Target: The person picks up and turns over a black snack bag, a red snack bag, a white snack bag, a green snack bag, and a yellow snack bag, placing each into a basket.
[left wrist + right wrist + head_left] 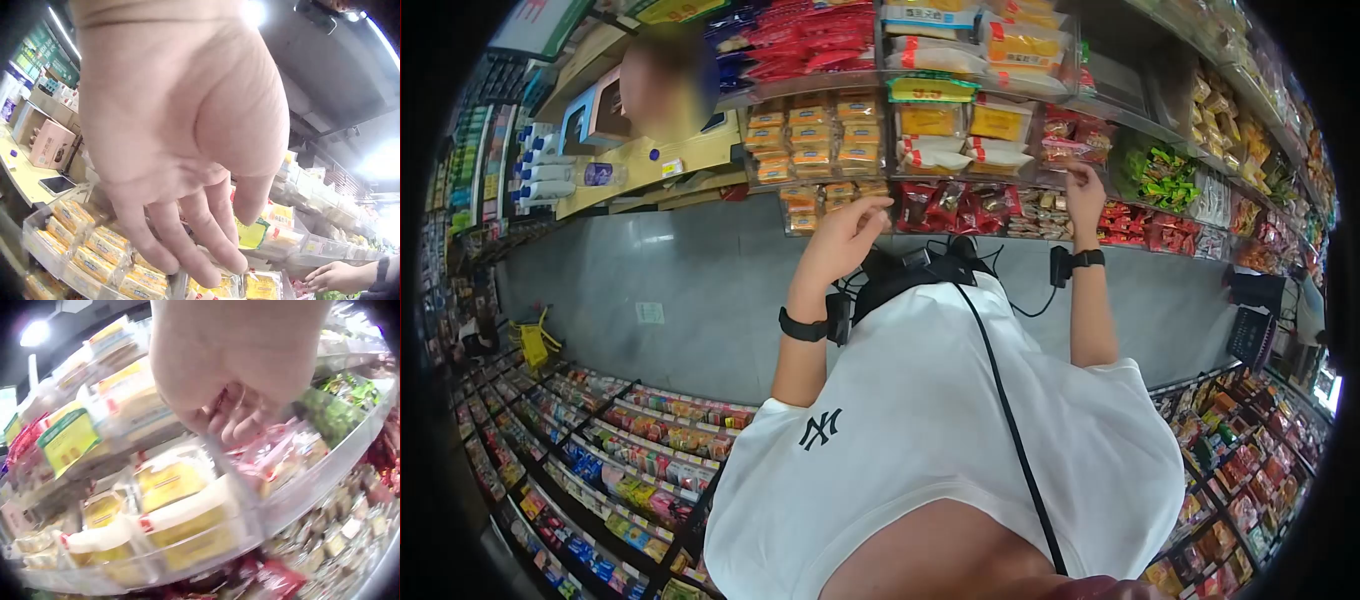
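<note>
My left hand (847, 240) hangs over the front of the lower bins, fingers relaxed and holding nothing, beside the orange-and-white packets (810, 133). In the left wrist view the palm (187, 119) faces the camera above similar packets (100, 253). My right hand (1084, 200) is at the bin of red-and-clear packets (1076, 135). In the right wrist view the fingers of that hand (234, 369) are bent over pink-and-clear packets (281, 456); whether they grip one is unclear. Yellow-labelled bread packs (169, 487) lie left of it.
Green-wrapped sweets (1162, 175) fill a bin on the right. Red packets (955, 207) lie in the low front bins. A counter (650, 172) with bottles stands at the left, with a person behind it. Snack shelves (620, 450) stand behind me, and a yellow object (532, 342) is on the floor.
</note>
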`<state>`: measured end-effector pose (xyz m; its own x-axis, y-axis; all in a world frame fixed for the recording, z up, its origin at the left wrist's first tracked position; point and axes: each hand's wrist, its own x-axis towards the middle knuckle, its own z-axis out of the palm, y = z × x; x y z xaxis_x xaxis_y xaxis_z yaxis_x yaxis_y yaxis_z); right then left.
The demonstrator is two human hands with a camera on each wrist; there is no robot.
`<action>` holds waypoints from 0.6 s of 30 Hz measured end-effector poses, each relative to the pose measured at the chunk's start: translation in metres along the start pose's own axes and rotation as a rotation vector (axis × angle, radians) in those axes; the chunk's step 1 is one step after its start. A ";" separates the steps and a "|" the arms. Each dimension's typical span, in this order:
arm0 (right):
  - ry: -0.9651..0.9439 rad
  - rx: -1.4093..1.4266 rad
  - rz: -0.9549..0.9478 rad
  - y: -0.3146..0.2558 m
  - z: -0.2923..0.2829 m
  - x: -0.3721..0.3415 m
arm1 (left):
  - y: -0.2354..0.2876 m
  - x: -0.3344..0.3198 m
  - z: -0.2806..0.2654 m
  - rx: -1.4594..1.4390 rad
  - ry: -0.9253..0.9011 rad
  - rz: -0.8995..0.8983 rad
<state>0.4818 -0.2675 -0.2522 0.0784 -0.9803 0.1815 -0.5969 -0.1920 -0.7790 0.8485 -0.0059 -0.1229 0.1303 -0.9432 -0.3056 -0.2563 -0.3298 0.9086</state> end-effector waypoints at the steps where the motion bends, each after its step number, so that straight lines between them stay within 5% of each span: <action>1: -0.011 -0.041 0.041 0.017 -0.011 0.004 | -0.004 0.008 0.011 0.002 0.002 0.015; 5: -0.381 0.077 0.059 0.098 -0.008 0.002 | -0.017 0.046 0.058 0.145 -0.054 -0.079; 7: -0.615 -0.022 -0.032 0.100 0.004 -0.016 | -0.027 0.066 0.080 0.237 -0.130 -0.184; 9: -0.730 0.035 0.181 0.070 0.011 -0.035 | -0.050 0.086 0.101 0.273 -0.214 -0.272; 12: -0.657 -0.125 -0.257 0.109 0.048 -0.052 | -0.065 0.101 0.132 0.304 -0.245 -0.268; 18: -0.692 -0.105 -0.076 0.112 0.066 -0.046 | -0.046 0.089 0.156 0.180 -0.204 -0.357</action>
<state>0.4640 -0.2466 -0.3868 0.5919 -0.7762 -0.2174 -0.6409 -0.2897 -0.7108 0.7222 -0.0810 -0.2362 0.0535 -0.7519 -0.6571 -0.3942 -0.6205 0.6779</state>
